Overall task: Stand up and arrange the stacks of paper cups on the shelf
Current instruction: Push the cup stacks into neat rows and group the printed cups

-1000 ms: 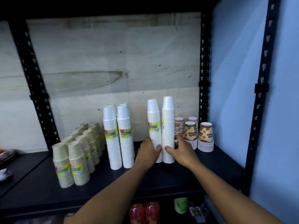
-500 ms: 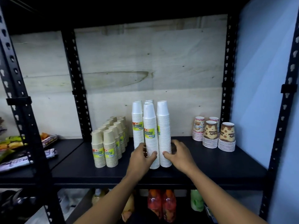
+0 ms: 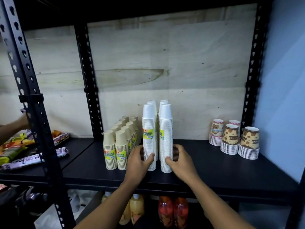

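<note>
Left fingers: curled round the low part of the front-left tall stack of white paper cups. The thumb lies across its front and the other fingers are hidden behind it.
Right fingers: curled round the low part of the front-right tall stack of white paper cups, thumb on the front and the rest wrapping its right side.
Left hand: grips low on its stack, forearm crossing the shelf's front edge.
Right hand: grips at the same level on its stack.
Held stacks: both upright with bases on the black metal shelf board, near its front edge at about mid-length. A narrow gap separates them. Each carries a yellow-green label.
Rear white cup stacks: two, directly behind the held pair; little but the tops shows.
Short tan paper cup stacks: two rows running toward the back edge, just left of the white ones. Contact with the left hand cannot be told.
Patterned paper cup stacks: right end, toward the back corner, well apart from the hands.
Pale plywood back panel: behind the shelf.
Snack packets: on the neighbouring shelf to the left.
Another person's forearm: at the left border, above the packets.
Orange and red drink bottles: on the level below.
</note>
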Motion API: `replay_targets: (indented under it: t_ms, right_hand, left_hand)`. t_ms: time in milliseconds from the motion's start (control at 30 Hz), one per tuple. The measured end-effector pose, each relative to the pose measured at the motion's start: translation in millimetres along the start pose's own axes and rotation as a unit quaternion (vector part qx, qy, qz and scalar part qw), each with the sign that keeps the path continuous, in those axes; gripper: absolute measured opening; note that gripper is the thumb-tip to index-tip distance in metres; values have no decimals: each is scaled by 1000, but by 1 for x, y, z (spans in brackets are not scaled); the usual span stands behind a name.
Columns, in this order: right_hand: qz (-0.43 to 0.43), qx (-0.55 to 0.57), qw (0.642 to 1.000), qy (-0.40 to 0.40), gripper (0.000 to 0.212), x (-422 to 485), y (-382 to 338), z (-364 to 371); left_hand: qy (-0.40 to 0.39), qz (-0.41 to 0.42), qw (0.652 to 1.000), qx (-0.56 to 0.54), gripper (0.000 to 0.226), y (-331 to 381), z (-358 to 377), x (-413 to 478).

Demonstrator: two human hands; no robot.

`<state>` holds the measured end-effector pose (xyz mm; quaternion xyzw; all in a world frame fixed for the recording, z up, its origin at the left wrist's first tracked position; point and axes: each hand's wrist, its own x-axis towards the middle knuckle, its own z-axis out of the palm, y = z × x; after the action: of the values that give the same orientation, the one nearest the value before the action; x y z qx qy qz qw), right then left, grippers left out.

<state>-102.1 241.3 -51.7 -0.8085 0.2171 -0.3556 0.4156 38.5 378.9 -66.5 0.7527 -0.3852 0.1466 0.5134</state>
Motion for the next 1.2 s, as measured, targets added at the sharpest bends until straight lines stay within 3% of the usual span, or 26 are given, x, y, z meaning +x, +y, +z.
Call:
replay_targets:
  t_ms: [133,267,567,733,1200]
  right_hand:
    - [-19,-9,999,40,72,-4,2,11]
    - [-26,-22,996,81,57,-4,5,18]
    - [-20,25,996,80,41,-8,11,23]
    - [-17,2,997,77,50,-11,12,25]
    - [-21,-21,997,77,49,-10,19,31]
  left_hand:
    - [16,-6,1000,-22,52,-2,7,0]
    - [16,-35,997,-60,56,-7,8,-6]
    - [-50,-19,997,-54,60,-14,4,-13]
    - [-42,-33,997,-61,59,-19,6,-14]
    - [-51,-50,997,-37,59,-23,8,-9]
